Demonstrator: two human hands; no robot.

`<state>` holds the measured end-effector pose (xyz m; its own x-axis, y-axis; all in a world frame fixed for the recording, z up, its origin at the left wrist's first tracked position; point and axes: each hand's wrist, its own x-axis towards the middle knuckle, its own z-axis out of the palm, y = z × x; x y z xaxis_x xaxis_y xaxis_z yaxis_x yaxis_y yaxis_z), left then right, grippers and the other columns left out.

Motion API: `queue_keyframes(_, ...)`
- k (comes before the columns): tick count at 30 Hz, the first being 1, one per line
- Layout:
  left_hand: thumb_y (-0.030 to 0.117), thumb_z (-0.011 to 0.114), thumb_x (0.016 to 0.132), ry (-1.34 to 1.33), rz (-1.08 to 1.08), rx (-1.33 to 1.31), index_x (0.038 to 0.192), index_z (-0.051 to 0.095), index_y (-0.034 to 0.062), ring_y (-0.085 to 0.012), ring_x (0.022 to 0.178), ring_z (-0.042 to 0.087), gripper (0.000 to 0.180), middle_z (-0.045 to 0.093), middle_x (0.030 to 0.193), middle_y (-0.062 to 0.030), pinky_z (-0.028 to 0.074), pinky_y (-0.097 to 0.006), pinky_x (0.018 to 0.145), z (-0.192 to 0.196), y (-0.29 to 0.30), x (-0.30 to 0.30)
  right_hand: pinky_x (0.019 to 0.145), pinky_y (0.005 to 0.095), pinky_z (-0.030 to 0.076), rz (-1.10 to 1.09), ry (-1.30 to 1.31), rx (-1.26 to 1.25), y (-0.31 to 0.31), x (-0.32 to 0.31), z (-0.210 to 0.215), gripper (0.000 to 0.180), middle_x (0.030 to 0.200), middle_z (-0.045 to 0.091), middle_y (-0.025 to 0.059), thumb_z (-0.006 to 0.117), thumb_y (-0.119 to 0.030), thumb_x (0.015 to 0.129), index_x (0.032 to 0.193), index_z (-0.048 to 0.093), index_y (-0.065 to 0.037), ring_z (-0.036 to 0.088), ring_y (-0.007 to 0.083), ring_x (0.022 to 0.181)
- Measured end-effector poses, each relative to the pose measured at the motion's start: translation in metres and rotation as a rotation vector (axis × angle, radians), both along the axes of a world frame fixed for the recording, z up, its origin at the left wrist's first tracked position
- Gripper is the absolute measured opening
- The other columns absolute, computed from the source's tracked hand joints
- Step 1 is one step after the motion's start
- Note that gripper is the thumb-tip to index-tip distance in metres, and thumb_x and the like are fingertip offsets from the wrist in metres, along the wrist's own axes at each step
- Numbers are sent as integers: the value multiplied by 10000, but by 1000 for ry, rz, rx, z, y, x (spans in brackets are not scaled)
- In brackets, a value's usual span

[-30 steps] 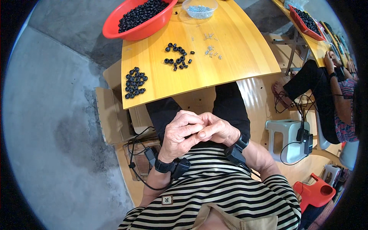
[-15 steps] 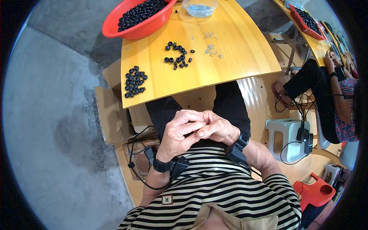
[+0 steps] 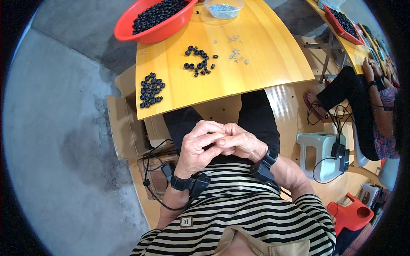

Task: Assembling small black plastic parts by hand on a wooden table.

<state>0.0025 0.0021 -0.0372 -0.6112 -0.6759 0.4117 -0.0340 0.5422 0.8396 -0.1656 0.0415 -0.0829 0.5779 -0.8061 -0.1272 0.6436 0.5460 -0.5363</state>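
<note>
From the head camera, the left hand [image 3: 197,145] and the right hand [image 3: 241,143] are pressed together low over the lap, below the near edge of the wooden worktop [image 3: 260,64], with fingers curled and fingertips meeting in the middle; they seem to pinch something small between them, but it is hidden, so I cannot tell what, if anything, is held. Working close to the body probably steadies a fine pinch. On the worktop the supplies lie sorted, likely for easy picking: a cluster of black rings [image 3: 150,89] near the left front edge, a looser scatter of black rings [image 3: 198,59] mid-table, tiny metal bits [image 3: 237,54] beside them, and a red basin [image 3: 160,30] full of rings at the far left corner with a clear bowl [image 3: 224,7] beside it. The front strip of the worktop offers open room, though the left cluster sits close to the edge.
</note>
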Motion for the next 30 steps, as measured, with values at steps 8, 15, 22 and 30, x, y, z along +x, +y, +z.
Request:
queue_keyframes(8,22,729,768,-16,100,69,1008,700,-7,-249,968,627,243,647,981,-101,497,-337,865,3,-2,6,458,190,271,-74,26,-18,-7,-2,8,266,623,507,-34,625,-299,951,804,601,-78,379,46,494)
queue_keyframes(15,-58,707,766,-26,502,7,1065,692,-2,-156,873,602,304,630,945,-60,488,-270,797,-14,-19,42,545,201,400,-382,670,-348,-35,-7,26,204,662,570,-37,648,-208,938,841,646,-29,487,33,609)
queue_keyframes(22,49,782,739,-134,1091,-251,897,643,35,-161,775,591,212,636,805,-40,461,-306,751,-29,-52,76,557,218,389,-824,1097,-506,-80,-28,22,219,658,549,-51,630,-192,934,841,645,7,453,29,615)
queue_keyframes(30,70,795,704,-277,1070,-446,810,632,47,-232,757,590,196,636,784,-70,440,-357,752,-42,-77,84,532,238,398,-962,1256,-535,-98,-33,5,227,627,554,-20,639,-197,928,821,637,4,466,51,578)
